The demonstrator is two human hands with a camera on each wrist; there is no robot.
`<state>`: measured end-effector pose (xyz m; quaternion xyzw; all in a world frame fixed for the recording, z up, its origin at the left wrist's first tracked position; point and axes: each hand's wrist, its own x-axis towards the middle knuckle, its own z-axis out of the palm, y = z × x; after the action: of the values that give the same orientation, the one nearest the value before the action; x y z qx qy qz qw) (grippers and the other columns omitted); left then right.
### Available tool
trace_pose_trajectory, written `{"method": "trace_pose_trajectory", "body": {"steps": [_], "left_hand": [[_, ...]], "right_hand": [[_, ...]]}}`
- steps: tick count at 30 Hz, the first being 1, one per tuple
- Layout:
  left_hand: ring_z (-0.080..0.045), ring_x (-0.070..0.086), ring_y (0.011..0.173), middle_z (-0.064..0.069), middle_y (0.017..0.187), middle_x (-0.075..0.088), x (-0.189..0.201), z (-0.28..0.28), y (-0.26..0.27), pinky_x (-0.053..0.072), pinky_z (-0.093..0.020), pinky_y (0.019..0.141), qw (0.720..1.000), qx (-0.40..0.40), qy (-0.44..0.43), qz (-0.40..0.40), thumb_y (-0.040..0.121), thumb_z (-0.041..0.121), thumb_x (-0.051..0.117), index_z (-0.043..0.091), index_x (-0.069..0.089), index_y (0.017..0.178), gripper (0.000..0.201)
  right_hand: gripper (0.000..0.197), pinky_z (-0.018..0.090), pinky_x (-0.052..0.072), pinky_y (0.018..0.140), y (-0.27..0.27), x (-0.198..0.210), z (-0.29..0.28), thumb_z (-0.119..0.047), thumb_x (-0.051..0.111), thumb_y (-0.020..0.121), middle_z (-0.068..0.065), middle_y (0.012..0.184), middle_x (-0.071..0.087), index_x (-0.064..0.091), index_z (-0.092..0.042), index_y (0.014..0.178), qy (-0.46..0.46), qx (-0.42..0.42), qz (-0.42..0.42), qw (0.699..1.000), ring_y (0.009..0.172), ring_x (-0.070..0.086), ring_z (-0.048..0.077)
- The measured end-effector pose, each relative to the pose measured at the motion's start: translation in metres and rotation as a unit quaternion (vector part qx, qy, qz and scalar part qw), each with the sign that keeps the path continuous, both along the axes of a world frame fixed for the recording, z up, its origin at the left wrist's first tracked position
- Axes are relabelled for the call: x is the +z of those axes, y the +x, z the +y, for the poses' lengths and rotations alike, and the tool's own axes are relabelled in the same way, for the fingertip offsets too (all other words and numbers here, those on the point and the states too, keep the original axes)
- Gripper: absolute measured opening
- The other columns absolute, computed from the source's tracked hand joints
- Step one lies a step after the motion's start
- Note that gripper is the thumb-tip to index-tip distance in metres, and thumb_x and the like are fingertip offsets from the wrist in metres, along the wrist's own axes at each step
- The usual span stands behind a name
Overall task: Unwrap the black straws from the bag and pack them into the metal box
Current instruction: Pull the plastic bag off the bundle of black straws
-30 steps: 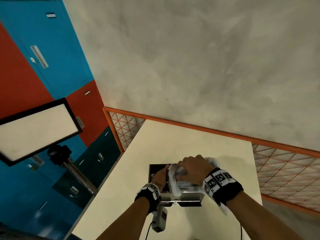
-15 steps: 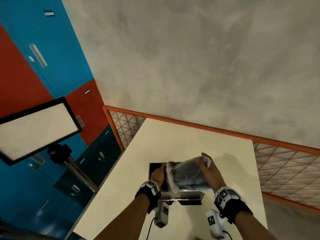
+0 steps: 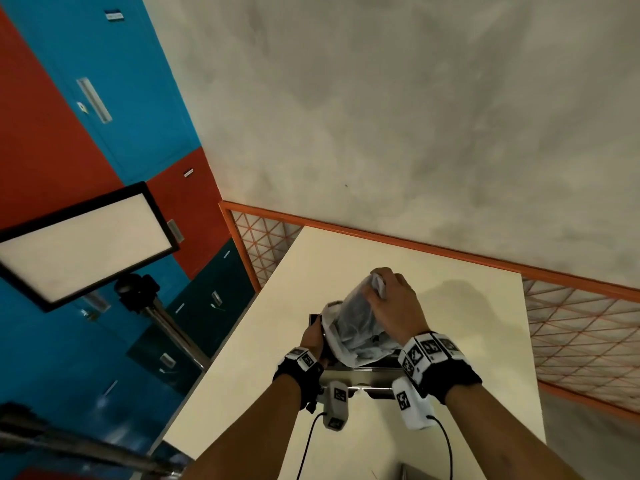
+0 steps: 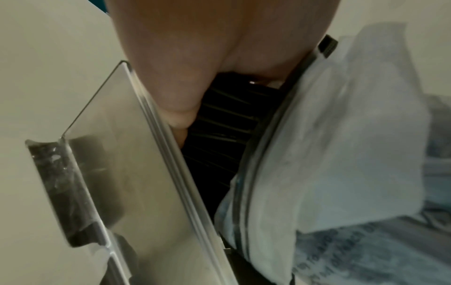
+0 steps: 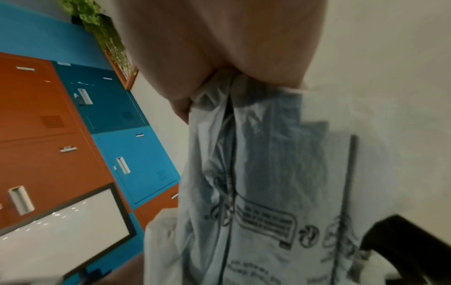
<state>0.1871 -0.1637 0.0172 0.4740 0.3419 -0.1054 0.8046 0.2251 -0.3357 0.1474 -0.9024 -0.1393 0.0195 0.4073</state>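
A clear printed plastic bag (image 3: 356, 313) stands tilted over the metal box (image 3: 360, 375) on the cream table (image 3: 467, 323), mouth down. My right hand (image 3: 391, 299) grips its bunched closed end, held high; the right wrist view shows the bag (image 5: 268, 173) hanging from that hand (image 5: 219, 48). My left hand (image 3: 313, 337) holds the box's left side. In the left wrist view a digit of that hand (image 4: 171, 77) reaches inside the shiny box wall (image 4: 122, 154) against black straws (image 4: 219, 123) lying in the box, with the bag's mouth (image 4: 329, 135) beside them.
A lit panel on a stand (image 3: 79, 244) is left of the table. Red and blue lockers (image 3: 52, 133) line the left wall. An orange mesh fence (image 3: 571, 323) runs behind and right of the table. A grey object (image 3: 415, 474) shows at the table's near edge.
My right hand went from lying over the bag to gripping its far end, then lifted that end up over the box. My left hand stayed at the box's left side.
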Motion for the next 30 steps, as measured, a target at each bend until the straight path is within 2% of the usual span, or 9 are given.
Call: {"method": "trace_pose_trajectory", "body": {"steps": [5, 8, 11, 15, 19, 24, 26, 28, 30], "left_hand": [[-0.038, 0.066, 0.1, -0.017, 0.11, 0.072, 0.0, 0.0, -0.003, 0.055, -0.047, 0.091, 0.999, 0.009, 0.031, 0.011, 0.102, 0.043, 0.052, 0.013, 0.072, 0.107, 0.037], [-0.034, 0.067, 0.096, -0.013, 0.104, 0.074, 0.0, 0.002, -0.004, 0.056, -0.045, 0.089, 0.999, 0.011, 0.043, 0.017, 0.101, 0.047, 0.052, 0.015, 0.073, 0.1, 0.038], [-0.038, 0.067, 0.106, -0.015, 0.114, 0.074, -0.013, 0.004, -0.001, 0.052, -0.055, 0.101, 0.998, 0.0, 0.056, 0.016, 0.092, 0.055, 0.061, 0.015, 0.076, 0.106, 0.045], [-0.04, 0.064, 0.113, -0.02, 0.12, 0.07, -0.021, 0.005, 0.003, 0.051, -0.05, 0.102, 0.999, -0.012, 0.047, -0.003, 0.099, 0.04, 0.057, 0.009, 0.074, 0.11, 0.036], [-0.035, 0.066, 0.107, -0.017, 0.118, 0.071, -0.019, 0.002, 0.008, 0.058, -0.038, 0.09, 0.998, -0.033, 0.039, -0.031, 0.103, 0.038, 0.051, 0.01, 0.071, 0.117, 0.037], [-0.037, 0.065, 0.108, -0.015, 0.115, 0.073, -0.026, 0.0, 0.013, 0.05, -0.051, 0.102, 0.998, -0.019, 0.056, -0.008, 0.1, 0.043, 0.056, 0.012, 0.074, 0.11, 0.036], [-0.039, 0.065, 0.11, -0.015, 0.116, 0.073, -0.035, 0.002, 0.017, 0.05, -0.054, 0.103, 0.997, -0.022, 0.071, -0.013, 0.094, 0.048, 0.063, 0.013, 0.076, 0.112, 0.041], [-0.04, 0.064, 0.114, -0.013, 0.117, 0.073, -0.048, 0.002, 0.027, 0.049, -0.056, 0.104, 0.996, -0.025, 0.082, -0.019, 0.074, 0.065, 0.076, 0.016, 0.077, 0.112, 0.062], [-0.04, 0.063, 0.117, -0.013, 0.119, 0.073, -0.058, 0.003, 0.033, 0.048, -0.057, 0.105, 0.995, -0.045, 0.094, -0.004, 0.059, 0.074, 0.08, 0.017, 0.076, 0.116, 0.081]], "right_hand": [[0.027, 0.036, 0.047, 0.081, 0.001, 0.001, 0.002, -0.043, 0.052, 0.093, 0.004, 0.107, 0.058, 0.05, -0.03, 0.116, 0.009, -0.004, 0.022, 1.0, 0.101, 0.058, 0.029], [0.051, 0.027, 0.044, 0.086, 0.0, 0.01, -0.005, -0.049, 0.058, 0.093, -0.006, 0.119, 0.055, 0.045, -0.028, 0.138, 0.063, 0.027, 0.075, 0.995, 0.11, 0.057, 0.019], [0.068, 0.016, 0.044, 0.078, -0.007, 0.006, -0.018, -0.052, 0.066, 0.086, -0.008, 0.113, 0.058, 0.037, -0.035, 0.146, 0.068, 0.083, 0.068, 0.992, 0.098, 0.06, 0.01], [0.067, 0.026, 0.046, 0.098, -0.013, -0.011, -0.03, -0.046, 0.072, 0.084, -0.01, 0.134, 0.056, 0.04, -0.043, 0.143, 0.075, 0.084, 0.03, 0.993, 0.116, 0.055, 0.009], [0.05, 0.024, 0.047, 0.087, -0.015, -0.011, -0.025, -0.045, 0.065, 0.089, -0.006, 0.124, 0.059, 0.048, -0.039, 0.136, 0.073, 0.039, 0.016, 0.996, 0.097, 0.061, 0.013], [0.045, 0.024, 0.044, 0.082, -0.014, -0.01, -0.016, -0.041, 0.056, 0.096, -0.003, 0.12, 0.056, 0.048, -0.029, 0.139, 0.036, 0.029, -0.026, 0.999, 0.082, 0.062, 0.017], [0.043, 0.022, 0.042, 0.084, -0.013, -0.008, -0.014, -0.039, 0.051, 0.099, 0.0, 0.124, 0.058, 0.048, -0.026, 0.139, 0.026, 0.015, -0.027, 0.999, 0.089, 0.063, 0.019], [0.039, 0.021, 0.04, 0.088, -0.014, -0.004, -0.014, -0.037, 0.048, 0.101, 0.002, 0.127, 0.058, 0.05, -0.024, 0.138, 0.038, 0.02, -0.023, 0.999, 0.103, 0.061, 0.022], [0.033, 0.02, 0.04, 0.086, -0.014, -0.003, -0.012, -0.034, 0.047, 0.102, 0.001, 0.125, 0.059, 0.052, -0.026, 0.133, 0.046, 0.031, -0.034, 0.998, 0.104, 0.06, 0.019]]}}
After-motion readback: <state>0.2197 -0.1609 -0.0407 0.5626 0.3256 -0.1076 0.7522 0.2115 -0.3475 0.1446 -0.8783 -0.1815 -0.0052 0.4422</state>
